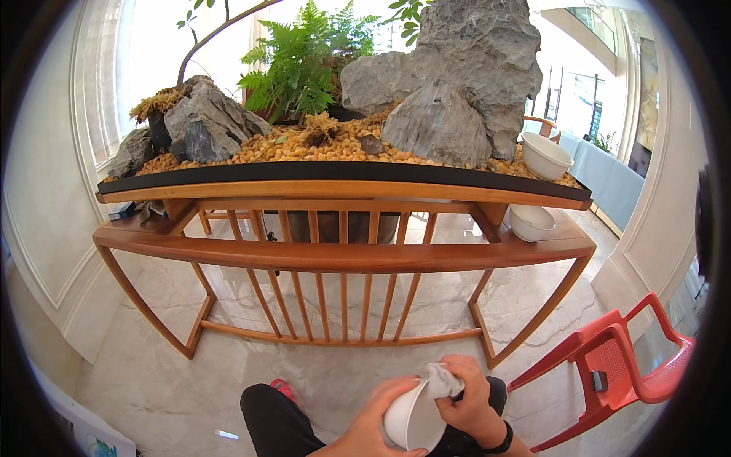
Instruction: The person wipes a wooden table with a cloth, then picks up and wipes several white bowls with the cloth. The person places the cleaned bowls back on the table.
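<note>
A white bowl [404, 416] is tilted on its side above my lap, its open mouth turned to the right. My left hand [374, 412] grips it, with the thumb near the rim and fingers around the lower side. In my right hand [473, 398] is a bunched whitish cloth [442, 381], pressed at the bowl's upper rim. Part of the cloth is hidden by the fingers. A dark band is around my right wrist.
A wooden table [342, 254] bears a black tray [320, 171] with gravel, rocks [437, 123] and a fern [297, 63]. One white bowl [546, 155] sits on the gravel, another bowl [532, 221] on the table's lower shelf. A red plastic chair [614, 365] stands at right.
</note>
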The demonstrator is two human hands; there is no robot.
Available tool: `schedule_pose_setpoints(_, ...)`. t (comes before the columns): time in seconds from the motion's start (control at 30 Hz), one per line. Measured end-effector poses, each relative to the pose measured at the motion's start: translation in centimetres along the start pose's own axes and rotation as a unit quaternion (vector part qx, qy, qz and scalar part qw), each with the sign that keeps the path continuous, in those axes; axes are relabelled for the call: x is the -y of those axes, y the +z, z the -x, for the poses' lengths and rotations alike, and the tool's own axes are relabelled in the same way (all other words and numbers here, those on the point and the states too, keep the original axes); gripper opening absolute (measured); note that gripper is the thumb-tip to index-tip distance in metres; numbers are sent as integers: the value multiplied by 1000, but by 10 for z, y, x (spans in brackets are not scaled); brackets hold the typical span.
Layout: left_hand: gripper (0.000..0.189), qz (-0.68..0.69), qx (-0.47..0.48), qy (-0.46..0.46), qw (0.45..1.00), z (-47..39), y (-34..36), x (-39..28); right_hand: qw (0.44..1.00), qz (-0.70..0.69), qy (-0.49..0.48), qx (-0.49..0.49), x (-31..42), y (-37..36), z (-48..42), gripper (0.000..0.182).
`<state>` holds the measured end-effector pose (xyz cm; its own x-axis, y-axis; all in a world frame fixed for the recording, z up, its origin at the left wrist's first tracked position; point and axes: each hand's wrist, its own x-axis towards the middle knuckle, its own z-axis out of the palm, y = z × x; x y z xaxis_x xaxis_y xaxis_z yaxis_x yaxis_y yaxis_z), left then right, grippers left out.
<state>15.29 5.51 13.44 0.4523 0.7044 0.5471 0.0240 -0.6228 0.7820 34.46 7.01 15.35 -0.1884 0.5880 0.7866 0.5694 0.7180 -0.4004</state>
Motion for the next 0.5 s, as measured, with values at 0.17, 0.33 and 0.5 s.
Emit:
schedule_pose_setpoints(0.17, 112, 107, 13, 16, 994, -5, -10, -12, 999, -1, 46, -13, 11, -11, 6, 42)
schedule_pose_setpoints(0.33, 117, 321, 9, -168, 932, 3, 2, -9, 994, 33, -108, 9, 20, -14, -14, 48)
schedule_pose_setpoints(0.5, 116, 258, -208, -46, 942, -11, -3, -21, 988, 8, 138, 68, 11, -13, 11, 45)
